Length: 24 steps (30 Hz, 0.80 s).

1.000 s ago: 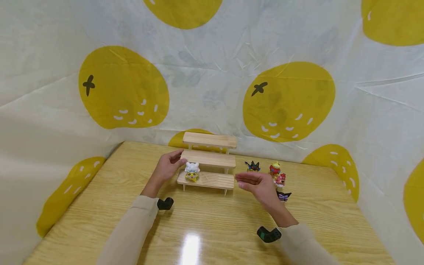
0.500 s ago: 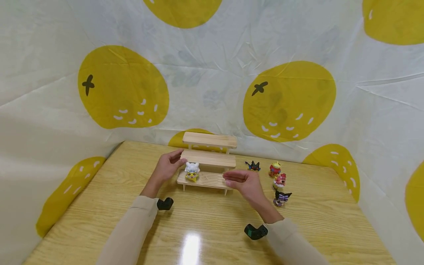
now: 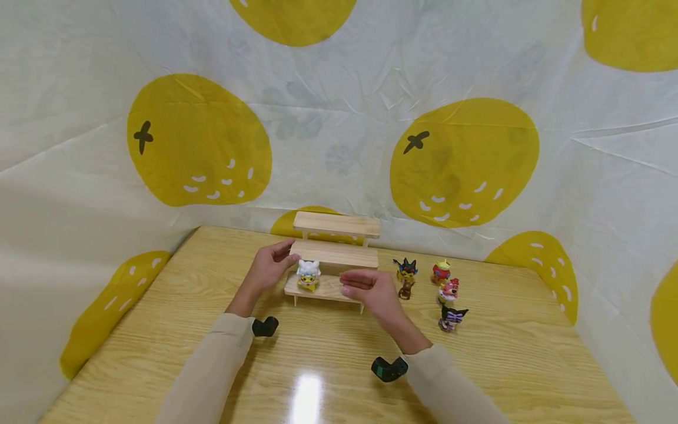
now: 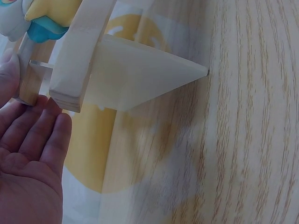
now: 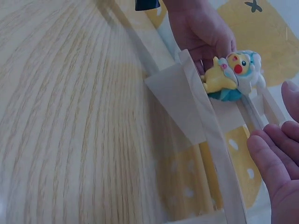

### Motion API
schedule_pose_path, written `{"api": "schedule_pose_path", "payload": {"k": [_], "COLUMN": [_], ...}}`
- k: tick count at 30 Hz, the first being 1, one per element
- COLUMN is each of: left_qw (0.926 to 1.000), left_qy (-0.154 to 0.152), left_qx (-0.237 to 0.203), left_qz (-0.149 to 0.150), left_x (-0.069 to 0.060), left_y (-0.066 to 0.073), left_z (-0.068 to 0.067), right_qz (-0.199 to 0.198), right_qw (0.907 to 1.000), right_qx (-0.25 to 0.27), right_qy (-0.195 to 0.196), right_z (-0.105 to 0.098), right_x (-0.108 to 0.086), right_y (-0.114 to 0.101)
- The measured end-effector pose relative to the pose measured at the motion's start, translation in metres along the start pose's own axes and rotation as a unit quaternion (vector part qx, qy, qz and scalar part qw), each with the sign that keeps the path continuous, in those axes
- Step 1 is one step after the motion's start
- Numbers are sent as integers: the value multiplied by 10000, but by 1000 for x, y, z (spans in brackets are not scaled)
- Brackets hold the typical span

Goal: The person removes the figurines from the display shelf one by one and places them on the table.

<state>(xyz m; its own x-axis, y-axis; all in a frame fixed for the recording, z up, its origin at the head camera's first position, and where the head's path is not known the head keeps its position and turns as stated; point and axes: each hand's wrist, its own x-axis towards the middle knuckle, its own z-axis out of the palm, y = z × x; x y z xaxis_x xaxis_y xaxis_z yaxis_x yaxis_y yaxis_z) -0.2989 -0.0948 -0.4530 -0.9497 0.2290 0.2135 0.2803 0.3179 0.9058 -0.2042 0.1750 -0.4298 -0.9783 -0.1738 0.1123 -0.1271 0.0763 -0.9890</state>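
Observation:
A Pikachu figurine (image 3: 308, 275) in a white hood stands at the left of the lowest step of the three-tier wooden display stand (image 3: 335, 255). In the head view my left hand (image 3: 267, 268) is at the stand's left end, holding the middle step's end between thumb and fingers. The left wrist view shows those fingers (image 4: 32, 135) by the wood's end. My right hand (image 3: 373, 291) is over the right part of the lowest step, thumb apart from the fingers and nothing held. In the right wrist view its fingers (image 5: 273, 149) point toward the figurine (image 5: 229, 77).
Right of the stand, several figurines stand on the wooden table (image 3: 339, 365): a black-eared one (image 3: 406, 269), a small brown one (image 3: 406, 289), a red-clad one (image 3: 441, 271), a pink one (image 3: 448, 291) and a black-and-purple one (image 3: 452, 318). A cloth (image 3: 328, 153) with fruit prints hangs behind.
My right hand has moved left from beside the stand to over its lowest step, uncovering figurines on the right. The left hand and the Pikachu figurine have stayed in place.

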Motion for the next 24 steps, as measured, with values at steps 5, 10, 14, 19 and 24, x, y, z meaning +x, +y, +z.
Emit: {"api": "schedule_pose_path", "payload": {"k": [5, 10, 14, 19, 24], "left_qw": [10000, 9999, 9999, 10000, 10000], "left_qy": [11, 16, 8, 21, 10], "left_qx": [37, 99, 103, 23, -32], "left_qz": [-16, -27, -14, 5, 23], "left_x": [0, 0, 1, 0, 0], "left_y": [0, 0, -1, -2, 0], "left_z": [0, -1, -2, -2, -2], "right_qz": [-38, -24, 13, 37, 120], "right_qw": [10000, 9999, 9997, 9993, 9989], "right_qx": [-5, -61, -169, -314, -325], "right_qy": [46, 117, 153, 193, 304], "right_z": [11, 19, 26, 35, 43], "right_x": [4, 9, 13, 16, 20], "right_y": [1, 2, 2, 1, 2]}}
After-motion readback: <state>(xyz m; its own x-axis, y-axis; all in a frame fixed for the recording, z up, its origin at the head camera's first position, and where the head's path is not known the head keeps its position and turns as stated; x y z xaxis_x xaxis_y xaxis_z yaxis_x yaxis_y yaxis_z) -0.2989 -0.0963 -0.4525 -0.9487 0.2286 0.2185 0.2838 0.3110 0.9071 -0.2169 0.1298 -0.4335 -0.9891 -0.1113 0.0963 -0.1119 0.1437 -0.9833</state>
